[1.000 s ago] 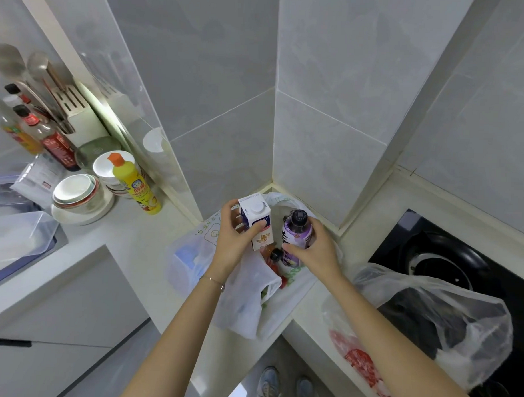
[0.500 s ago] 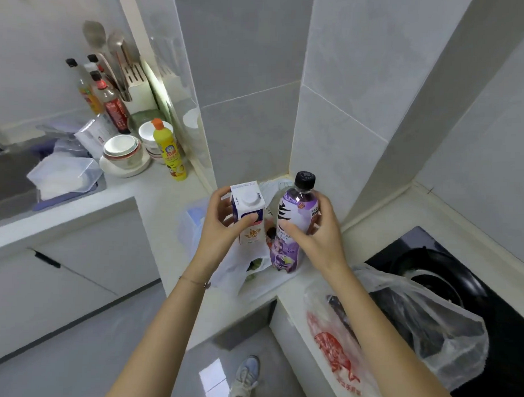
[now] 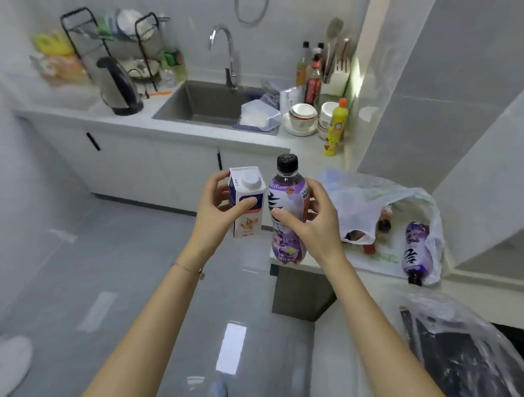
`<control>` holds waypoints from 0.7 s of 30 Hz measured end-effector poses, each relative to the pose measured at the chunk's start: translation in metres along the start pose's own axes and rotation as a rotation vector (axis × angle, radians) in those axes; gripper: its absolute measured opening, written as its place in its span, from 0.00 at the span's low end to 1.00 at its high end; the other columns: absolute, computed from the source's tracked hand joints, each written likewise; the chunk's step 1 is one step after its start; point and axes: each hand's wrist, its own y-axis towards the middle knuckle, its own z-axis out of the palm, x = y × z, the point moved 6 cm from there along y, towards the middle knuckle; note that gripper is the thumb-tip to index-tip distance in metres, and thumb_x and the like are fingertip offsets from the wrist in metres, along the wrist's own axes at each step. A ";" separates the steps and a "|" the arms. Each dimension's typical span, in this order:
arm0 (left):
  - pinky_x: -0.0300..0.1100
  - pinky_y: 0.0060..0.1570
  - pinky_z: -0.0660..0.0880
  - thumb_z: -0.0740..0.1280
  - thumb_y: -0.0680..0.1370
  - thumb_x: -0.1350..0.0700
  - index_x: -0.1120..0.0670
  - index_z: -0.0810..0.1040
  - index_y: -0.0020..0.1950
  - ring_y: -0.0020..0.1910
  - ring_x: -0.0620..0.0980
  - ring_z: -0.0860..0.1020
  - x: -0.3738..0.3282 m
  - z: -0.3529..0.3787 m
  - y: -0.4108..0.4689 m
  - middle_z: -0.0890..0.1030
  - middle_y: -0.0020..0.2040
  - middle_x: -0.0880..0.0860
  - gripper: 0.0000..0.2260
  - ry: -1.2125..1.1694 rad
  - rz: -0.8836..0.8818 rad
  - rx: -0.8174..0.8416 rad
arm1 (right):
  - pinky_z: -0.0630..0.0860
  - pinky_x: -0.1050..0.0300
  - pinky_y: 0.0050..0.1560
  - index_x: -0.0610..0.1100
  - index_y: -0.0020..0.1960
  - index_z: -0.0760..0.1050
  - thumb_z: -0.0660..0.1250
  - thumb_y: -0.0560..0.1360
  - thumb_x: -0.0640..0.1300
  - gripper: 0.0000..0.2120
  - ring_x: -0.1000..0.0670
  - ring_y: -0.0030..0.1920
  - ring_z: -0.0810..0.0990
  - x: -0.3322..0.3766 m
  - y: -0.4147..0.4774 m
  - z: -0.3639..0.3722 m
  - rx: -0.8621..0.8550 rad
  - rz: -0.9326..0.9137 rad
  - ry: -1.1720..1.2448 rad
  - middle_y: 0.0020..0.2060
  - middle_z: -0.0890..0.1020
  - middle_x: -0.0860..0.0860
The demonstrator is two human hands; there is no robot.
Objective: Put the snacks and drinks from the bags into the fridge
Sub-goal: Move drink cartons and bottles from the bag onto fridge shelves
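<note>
The step in hand seems to be the carrying: two drinks are out of the bags and held in the air over the floor, in front of the counter (image 3: 304, 146), and they are not yet put away. The left hand (image 3: 217, 208) grips a small carton (image 3: 248, 224), its fingers curled behind it and the thumb pressed on the front face. The right hand (image 3: 313, 227) grips a purple bottle (image 3: 287, 193) around the middle, thumb in front and fingers wrapped behind; both drinks stand upright, side by side and almost touching. The fridge is not visible in this view, so I judge that the next move calls for turning toward it, and for freeing one hand to open its door (perhaps by holding both drinks against the body). More work is left: a second purple bottle (image 3: 415, 248) lies on its side in the white bag (image 3: 365, 196) on the counter, with some small things beside it that I cannot identify, and a clear bag (image 3: 463, 348) with dark contents sits nearer. About the writing: the carton is dark blue above and white below, with a picture that looks like grains or nuts; its text is too small to read. The bottle has a black cap and large black brush characters on the purple label, which I cannot read with certainty.
</note>
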 end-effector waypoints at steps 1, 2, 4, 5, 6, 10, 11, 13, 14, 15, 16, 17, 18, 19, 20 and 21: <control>0.38 0.50 0.77 0.75 0.70 0.51 0.49 0.70 0.66 0.55 0.47 0.80 -0.005 -0.023 -0.011 0.80 0.57 0.53 0.27 0.009 0.010 -0.043 | 0.80 0.52 0.54 0.56 0.62 0.71 0.76 0.65 0.59 0.28 0.58 0.56 0.78 0.011 -0.002 0.021 0.051 -0.024 0.013 0.55 0.79 0.60; 0.41 0.51 0.78 0.76 0.69 0.50 0.49 0.71 0.66 0.55 0.49 0.80 -0.011 -0.047 -0.023 0.81 0.57 0.53 0.27 0.016 0.021 -0.088 | 0.81 0.52 0.53 0.56 0.62 0.71 0.75 0.64 0.60 0.28 0.57 0.56 0.79 0.023 -0.005 0.042 0.099 -0.047 0.025 0.55 0.79 0.60; 0.44 0.52 0.78 0.76 0.68 0.48 0.51 0.71 0.65 0.54 0.50 0.80 -0.022 -0.095 -0.051 0.82 0.56 0.53 0.28 0.025 0.040 -0.192 | 0.82 0.52 0.52 0.58 0.61 0.71 0.75 0.64 0.61 0.27 0.56 0.55 0.80 0.048 -0.013 0.086 0.190 -0.103 0.048 0.54 0.79 0.60; 0.44 0.52 0.78 0.75 0.68 0.48 0.52 0.72 0.65 0.54 0.50 0.80 -0.028 -0.118 -0.067 0.82 0.55 0.53 0.28 0.032 0.048 -0.247 | 0.82 0.54 0.51 0.60 0.60 0.70 0.74 0.64 0.61 0.26 0.56 0.54 0.80 0.061 -0.019 0.108 0.234 -0.129 0.059 0.53 0.79 0.62; 0.43 0.52 0.78 0.75 0.68 0.48 0.52 0.72 0.64 0.54 0.50 0.80 -0.033 -0.141 -0.084 0.82 0.55 0.53 0.28 0.041 0.055 -0.302 | 0.82 0.55 0.50 0.62 0.59 0.70 0.74 0.64 0.61 0.26 0.57 0.53 0.80 0.073 -0.026 0.130 0.279 -0.152 0.072 0.52 0.79 0.63; 0.46 0.52 0.78 0.75 0.67 0.47 0.49 0.73 0.62 0.54 0.51 0.80 -0.058 -0.230 -0.160 0.81 0.54 0.53 0.25 0.056 0.081 -0.512 | 0.82 0.52 0.49 0.61 0.58 0.72 0.75 0.64 0.61 0.25 0.56 0.51 0.82 0.123 -0.071 0.221 0.459 -0.223 0.136 0.51 0.81 0.61; 0.48 0.52 0.78 0.75 0.67 0.47 0.48 0.73 0.62 0.54 0.52 0.80 -0.064 -0.252 -0.180 0.81 0.54 0.53 0.25 0.050 0.087 -0.563 | 0.82 0.51 0.49 0.62 0.58 0.72 0.75 0.64 0.61 0.24 0.56 0.51 0.82 0.136 -0.085 0.243 0.499 -0.241 0.148 0.51 0.81 0.61; 0.51 0.54 0.78 0.75 0.67 0.47 0.47 0.73 0.61 0.54 0.53 0.79 -0.077 -0.295 -0.223 0.81 0.54 0.53 0.24 0.058 0.094 -0.653 | 0.82 0.49 0.49 0.63 0.57 0.72 0.76 0.64 0.61 0.23 0.56 0.51 0.82 0.159 -0.117 0.287 0.574 -0.266 0.177 0.50 0.81 0.61; 0.53 0.55 0.78 0.75 0.67 0.47 0.47 0.73 0.61 0.54 0.55 0.79 -0.084 -0.316 -0.245 0.81 0.54 0.54 0.24 0.069 0.100 -0.688 | 0.82 0.48 0.49 0.62 0.57 0.73 0.76 0.64 0.61 0.24 0.55 0.51 0.82 0.171 -0.134 0.308 0.609 -0.270 0.193 0.50 0.81 0.60; 0.55 0.56 0.78 0.75 0.67 0.47 0.46 0.74 0.61 0.55 0.57 0.79 -0.090 -0.337 -0.268 0.81 0.55 0.55 0.24 0.081 0.106 -0.722 | 0.82 0.48 0.49 0.60 0.58 0.73 0.76 0.63 0.61 0.26 0.55 0.51 0.82 0.183 -0.152 0.329 0.642 -0.272 0.211 0.51 0.81 0.60; 0.56 0.57 0.77 0.75 0.67 0.48 0.45 0.74 0.60 0.56 0.57 0.79 -0.095 -0.356 -0.292 0.81 0.55 0.55 0.23 0.091 0.111 -0.756 | 0.82 0.47 0.49 0.59 0.59 0.73 0.76 0.63 0.61 0.27 0.54 0.51 0.83 0.194 -0.171 0.348 0.674 -0.273 0.234 0.51 0.81 0.60; 0.55 0.57 0.77 0.75 0.67 0.48 0.45 0.74 0.60 0.56 0.57 0.79 -0.100 -0.376 -0.316 0.81 0.56 0.54 0.23 0.102 0.111 -0.791 | 0.82 0.47 0.50 0.59 0.58 0.74 0.76 0.62 0.60 0.27 0.54 0.50 0.83 0.206 -0.190 0.367 0.705 -0.275 0.259 0.50 0.82 0.60; 0.53 0.57 0.77 0.75 0.67 0.48 0.46 0.74 0.61 0.56 0.55 0.79 -0.105 -0.394 -0.341 0.81 0.56 0.52 0.24 0.116 0.108 -0.824 | 0.82 0.47 0.50 0.59 0.58 0.74 0.77 0.62 0.60 0.26 0.54 0.50 0.83 0.218 -0.210 0.385 0.731 -0.275 0.284 0.50 0.82 0.60; 0.50 0.56 0.78 0.74 0.67 0.48 0.47 0.74 0.61 0.56 0.52 0.79 -0.110 -0.413 -0.366 0.82 0.56 0.50 0.24 0.134 0.105 -0.856 | 0.82 0.47 0.51 0.60 0.57 0.74 0.77 0.62 0.59 0.26 0.54 0.50 0.83 0.229 -0.229 0.402 0.756 -0.273 0.307 0.50 0.82 0.60; 0.47 0.55 0.78 0.74 0.67 0.48 0.48 0.73 0.62 0.55 0.50 0.79 -0.115 -0.430 -0.391 0.82 0.56 0.48 0.24 0.150 0.103 -0.885 | 0.82 0.47 0.51 0.60 0.57 0.74 0.77 0.61 0.59 0.26 0.54 0.50 0.83 0.242 -0.248 0.419 0.782 -0.274 0.325 0.49 0.82 0.60; 0.46 0.55 0.78 0.74 0.67 0.48 0.48 0.73 0.62 0.56 0.49 0.79 -0.120 -0.448 -0.416 0.82 0.56 0.47 0.24 0.165 0.103 -0.914 | 0.82 0.47 0.51 0.60 0.57 0.74 0.77 0.61 0.59 0.26 0.54 0.50 0.83 0.254 -0.267 0.435 0.813 -0.283 0.333 0.49 0.82 0.59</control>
